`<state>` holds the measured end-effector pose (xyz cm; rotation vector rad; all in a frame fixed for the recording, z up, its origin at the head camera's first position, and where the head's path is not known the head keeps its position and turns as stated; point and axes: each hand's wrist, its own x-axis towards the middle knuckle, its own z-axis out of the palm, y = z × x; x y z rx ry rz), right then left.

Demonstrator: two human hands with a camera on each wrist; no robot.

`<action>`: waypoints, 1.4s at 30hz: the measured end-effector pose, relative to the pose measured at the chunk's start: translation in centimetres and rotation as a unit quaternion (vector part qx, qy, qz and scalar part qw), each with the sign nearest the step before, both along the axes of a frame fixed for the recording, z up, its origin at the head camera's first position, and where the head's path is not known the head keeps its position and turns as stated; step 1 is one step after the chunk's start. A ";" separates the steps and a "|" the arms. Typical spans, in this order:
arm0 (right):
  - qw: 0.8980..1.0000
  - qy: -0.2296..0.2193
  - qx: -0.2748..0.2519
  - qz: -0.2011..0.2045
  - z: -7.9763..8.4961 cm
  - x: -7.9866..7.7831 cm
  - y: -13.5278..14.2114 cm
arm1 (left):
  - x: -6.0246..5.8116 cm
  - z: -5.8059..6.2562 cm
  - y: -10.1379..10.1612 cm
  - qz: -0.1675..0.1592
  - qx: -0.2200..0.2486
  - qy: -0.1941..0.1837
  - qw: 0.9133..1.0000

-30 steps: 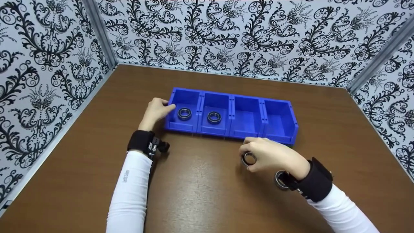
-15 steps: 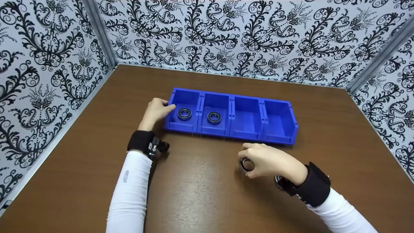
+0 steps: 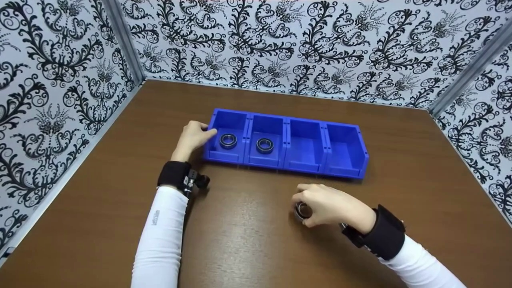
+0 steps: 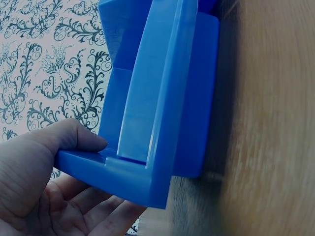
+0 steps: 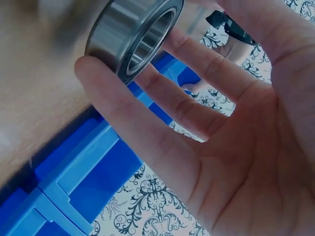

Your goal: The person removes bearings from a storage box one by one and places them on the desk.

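My left hand grips the left end wall of a blue four-bay bin, thumb over the rim and fingers beneath, as the left wrist view shows of the bin wall. A ball bearing is pinched between the thumb and fingers of my right hand, over the table in front of the bin. In the right wrist view the bearing shows its steel outer side and dark seal face. One bearing lies in the leftmost bay, and another bearing lies in the bay beside it.
A further bearing on the table is mostly hidden under my right wrist strap. The brown table is bounded at the back and sides by patterned walls. My left wrist strap carries a small camera.
My right hand has moved toward me and slightly left with the bearing, away from the bin's front edge. The bearing under the wrist has become more covered. The left hand has not moved.
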<state>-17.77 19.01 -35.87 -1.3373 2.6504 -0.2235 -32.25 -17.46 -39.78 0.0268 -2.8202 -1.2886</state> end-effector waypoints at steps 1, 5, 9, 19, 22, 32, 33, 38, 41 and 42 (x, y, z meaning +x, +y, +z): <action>1.000 -0.003 0.001 0.000 -0.1 0.0 0.0 | 0.0 0.0 0.0 0.000 0.000 0.001 1.000; 1.000 -0.011 0.002 0.001 -0.4 0.2 -0.1 | 0.0 0.1 0.0 -0.002 -0.001 0.000 1.000; 1.000 -0.005 0.004 0.007 -0.7 0.3 -0.1 | 0.1 0.2 -0.1 -0.001 -0.007 0.002 1.000; 1.000 0.002 0.000 0.013 -1.5 0.5 -0.1 | 0.1 0.2 0.0 0.002 -0.008 0.007 1.000; 1.000 0.001 -0.003 0.014 -1.6 0.5 -0.1 | 0.1 0.2 -0.1 0.001 -0.007 0.005 1.000; 1.000 -0.002 0.002 0.009 -1.7 0.5 -0.1 | 0.2 0.2 0.0 0.001 -0.003 0.000 1.000; 1.000 -0.003 0.002 0.008 -1.7 0.5 -0.1 | 0.2 0.2 0.0 0.001 -0.001 -0.001 1.000; 1.000 -0.001 0.000 0.005 -1.9 0.5 -0.1 | 0.2 0.2 0.0 0.003 -0.004 0.001 1.000; 1.000 0.002 -0.001 0.005 -2.0 0.6 0.0 | 0.3 0.2 0.0 0.002 -0.008 0.004 1.000; 1.000 0.001 -0.002 0.004 -2.0 0.6 0.0 | 0.3 0.2 0.0 0.002 -0.009 0.004 1.000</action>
